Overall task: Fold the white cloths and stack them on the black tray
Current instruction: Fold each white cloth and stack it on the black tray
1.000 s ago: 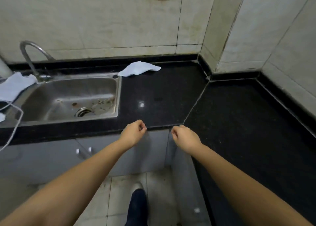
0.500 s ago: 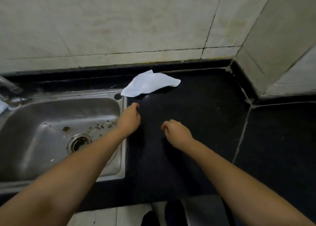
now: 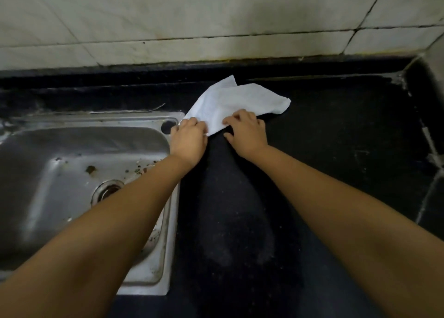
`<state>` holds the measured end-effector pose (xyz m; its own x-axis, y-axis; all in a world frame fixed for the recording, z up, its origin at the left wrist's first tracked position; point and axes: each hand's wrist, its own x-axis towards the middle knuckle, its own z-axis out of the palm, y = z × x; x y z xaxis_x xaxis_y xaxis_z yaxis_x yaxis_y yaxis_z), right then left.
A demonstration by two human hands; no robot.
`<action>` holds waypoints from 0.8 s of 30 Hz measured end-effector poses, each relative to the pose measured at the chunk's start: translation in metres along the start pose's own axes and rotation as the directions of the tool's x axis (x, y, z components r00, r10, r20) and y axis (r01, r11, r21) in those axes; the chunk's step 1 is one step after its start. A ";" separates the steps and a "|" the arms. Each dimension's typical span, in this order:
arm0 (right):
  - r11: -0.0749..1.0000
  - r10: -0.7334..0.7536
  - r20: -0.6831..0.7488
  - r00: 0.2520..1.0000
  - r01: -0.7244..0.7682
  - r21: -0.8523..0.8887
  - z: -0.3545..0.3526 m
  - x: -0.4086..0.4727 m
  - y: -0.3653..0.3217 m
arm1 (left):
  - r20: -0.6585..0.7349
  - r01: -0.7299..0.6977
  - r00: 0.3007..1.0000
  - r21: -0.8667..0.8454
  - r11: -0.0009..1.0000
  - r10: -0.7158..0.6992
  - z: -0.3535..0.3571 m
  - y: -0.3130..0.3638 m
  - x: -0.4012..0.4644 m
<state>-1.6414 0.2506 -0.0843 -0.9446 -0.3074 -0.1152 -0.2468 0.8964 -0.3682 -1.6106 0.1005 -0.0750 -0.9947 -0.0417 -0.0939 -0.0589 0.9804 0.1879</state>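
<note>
A crumpled white cloth (image 3: 236,100) lies on the black counter (image 3: 324,149) near the back wall, just right of the sink's far corner. My left hand (image 3: 188,139) has its curled fingers on the cloth's near left corner. My right hand (image 3: 247,131) grips the cloth's near edge, fingers curled onto it and thumb spread below. No black tray is in view.
A steel sink (image 3: 72,185) with debris around its drain fills the left side. The tiled wall (image 3: 192,17) runs along the back. A side wall meets the counter at the far right (image 3: 434,60).
Both hands have reached forward from the counter's front edge to the white cloth and taken hold of its near edge. The view has moved closer to the back wall.
</note>
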 end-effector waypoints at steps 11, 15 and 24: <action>0.961 0.059 -0.020 0.998 -0.052 0.270 -0.030 -0.112 0.000 | -0.020 -0.144 0.987 -0.535 0.832 0.159 -0.033 0.050 -0.081; 0.940 0.033 -0.224 0.974 0.046 0.339 -0.053 -0.160 -0.020 | 0.048 -0.119 0.976 -0.704 0.700 0.214 -0.068 0.070 -0.103; 0.746 0.272 -0.353 0.895 0.035 0.665 -0.124 -0.236 -0.046 | -0.024 -0.273 0.922 -0.752 0.601 0.388 -0.111 0.075 -0.163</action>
<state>-1.4343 0.3218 0.0743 -0.9892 0.0816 0.1218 -0.0731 0.4456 -0.8923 -1.4627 0.1590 0.0632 -0.9415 0.3368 0.0103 0.1725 0.4555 0.8734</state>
